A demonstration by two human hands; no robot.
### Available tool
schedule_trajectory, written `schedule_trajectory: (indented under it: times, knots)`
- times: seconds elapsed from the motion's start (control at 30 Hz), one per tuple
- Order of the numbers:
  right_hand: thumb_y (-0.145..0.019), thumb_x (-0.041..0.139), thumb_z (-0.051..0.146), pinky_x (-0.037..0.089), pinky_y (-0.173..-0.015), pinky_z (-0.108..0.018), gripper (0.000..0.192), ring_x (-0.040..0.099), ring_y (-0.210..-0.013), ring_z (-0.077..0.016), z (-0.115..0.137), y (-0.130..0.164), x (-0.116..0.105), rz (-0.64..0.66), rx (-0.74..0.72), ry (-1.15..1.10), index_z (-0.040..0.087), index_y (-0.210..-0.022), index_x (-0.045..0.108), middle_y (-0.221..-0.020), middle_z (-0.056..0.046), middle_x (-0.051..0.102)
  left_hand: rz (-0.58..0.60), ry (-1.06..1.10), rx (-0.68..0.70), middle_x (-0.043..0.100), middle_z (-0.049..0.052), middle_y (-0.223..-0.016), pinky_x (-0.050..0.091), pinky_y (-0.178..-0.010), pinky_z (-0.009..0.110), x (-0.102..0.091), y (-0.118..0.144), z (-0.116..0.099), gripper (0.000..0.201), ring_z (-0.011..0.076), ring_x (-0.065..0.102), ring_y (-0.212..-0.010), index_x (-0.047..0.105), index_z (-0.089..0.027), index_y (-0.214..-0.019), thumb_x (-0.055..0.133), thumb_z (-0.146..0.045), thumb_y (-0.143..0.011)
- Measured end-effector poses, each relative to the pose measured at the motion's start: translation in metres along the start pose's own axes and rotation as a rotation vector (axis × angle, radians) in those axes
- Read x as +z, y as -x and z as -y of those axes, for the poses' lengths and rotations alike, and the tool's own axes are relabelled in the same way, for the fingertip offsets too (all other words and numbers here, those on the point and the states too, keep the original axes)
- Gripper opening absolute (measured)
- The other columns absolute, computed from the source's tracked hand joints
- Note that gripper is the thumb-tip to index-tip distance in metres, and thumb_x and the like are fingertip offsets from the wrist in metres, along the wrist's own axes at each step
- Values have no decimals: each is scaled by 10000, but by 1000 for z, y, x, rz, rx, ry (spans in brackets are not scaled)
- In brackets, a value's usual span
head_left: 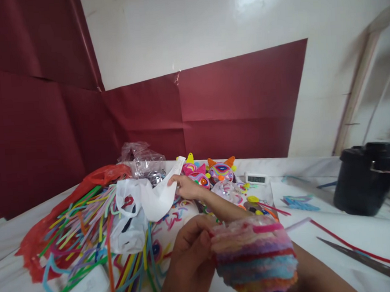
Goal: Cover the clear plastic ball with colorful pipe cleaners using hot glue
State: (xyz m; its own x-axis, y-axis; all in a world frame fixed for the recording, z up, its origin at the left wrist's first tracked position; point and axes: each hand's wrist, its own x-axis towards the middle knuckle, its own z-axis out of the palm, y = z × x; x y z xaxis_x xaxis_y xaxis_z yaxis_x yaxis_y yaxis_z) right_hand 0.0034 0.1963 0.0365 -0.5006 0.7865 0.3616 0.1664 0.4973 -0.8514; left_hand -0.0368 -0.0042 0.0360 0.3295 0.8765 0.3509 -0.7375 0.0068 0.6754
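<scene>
My left hand point(192, 254) is closed on the edge of a round craft piece point(256, 259), covered in striped rows of fuzzy pipe cleaners in pink, purple, red, blue and orange. Beyond it, my right hand point(189, 188) reaches across to the left. Its fingers pinch a curved strip of white paper point(160, 198), whose narrow upper end bears small print. The strip hangs beside a white plastic bag point(129, 238). Loose pipe cleaners point(90, 214) in many colours fan out on a red plastic bag point(39, 257) at the left.
Colourful eared masks point(221, 171) stand at the back, near a small digital clock point(255, 178) and clear plastic wrap point(146, 158). On the right are a black container point(365, 184), blue fuzzy pieces point(300, 202) and a dark pointed metal tool point(363, 258). A white box point(83, 291) lies front left.
</scene>
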Motion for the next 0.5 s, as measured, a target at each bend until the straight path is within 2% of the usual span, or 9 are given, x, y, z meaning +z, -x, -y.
schedule_trajectory:
  times: [0.07, 0.13, 0.17, 0.2, 0.3, 0.4, 0.5]
  knots:
    - [-832, 594, 69, 550, -751, -310, 309, 657, -841, -162, 13, -7, 1, -22, -38, -35, 175, -1122, 571, -960, -25, 661, 0, 8, 0, 590, -6, -689, 389, -578, 213, 0, 0, -2, 150, 105, 514, -611, 673, -171, -723, 708, -311, -766]
    - [-794, 540, -31, 542, -790, -269, 520, 654, -884, -132, 24, -16, 0, -104, -74, -65, 247, -1229, 480, -1003, 3, 651, -5, 10, 0, 594, -3, -696, 401, -588, 218, 0, -1, -4, 152, 115, 528, -631, 674, -171, -719, 717, -312, -756]
    - [-796, 526, -33, 539, -804, -269, 559, 648, -907, -125, 27, -21, 0, -150, -80, -68, 271, -1259, 446, -1055, 5, 635, -11, 11, 0, 592, -1, -691, 402, -587, 219, 0, -1, -4, 155, 118, 529, -633, 673, -169, -715, 721, -312, -752]
    - [-814, 530, -6, 542, -806, -286, 540, 644, -921, -132, 28, -24, 2, -188, -75, -63, 269, -1269, 435, -1102, -7, 618, -18, 16, 0, 586, -1, -684, 400, -585, 219, 1, -1, -5, 160, 117, 525, -629, 672, -165, -711, 723, -312, -749]
    - [-895, 562, 189, 548, -777, -374, 329, 635, -927, -190, 18, -29, 12, -241, -1, 2, 181, -1218, 506, -1159, -71, 593, -15, 64, 3, 561, -9, -663, 385, -577, 214, 1, -3, -5, 162, 101, 499, -600, 662, -156, -698, 725, -297, -748]
    - [-913, 554, 288, 534, -794, -417, 303, 622, -955, -218, 0, -28, 24, -216, 67, 120, 152, -1183, 545, -1169, -86, 592, 27, 95, 25, 541, -13, -652, 377, -572, 214, 0, -4, -3, 155, 95, 481, -586, 660, -148, -699, 712, -280, -761]
    - [-903, 567, 305, 526, -813, -407, 286, 608, -995, -241, -11, -25, 30, -150, 30, 260, 168, -1154, 574, -1176, -64, 591, 38, 107, 24, 544, -5, -651, 372, -563, 221, -2, -5, -3, 161, 103, 481, -585, 662, -149, -699, 711, -290, -759]
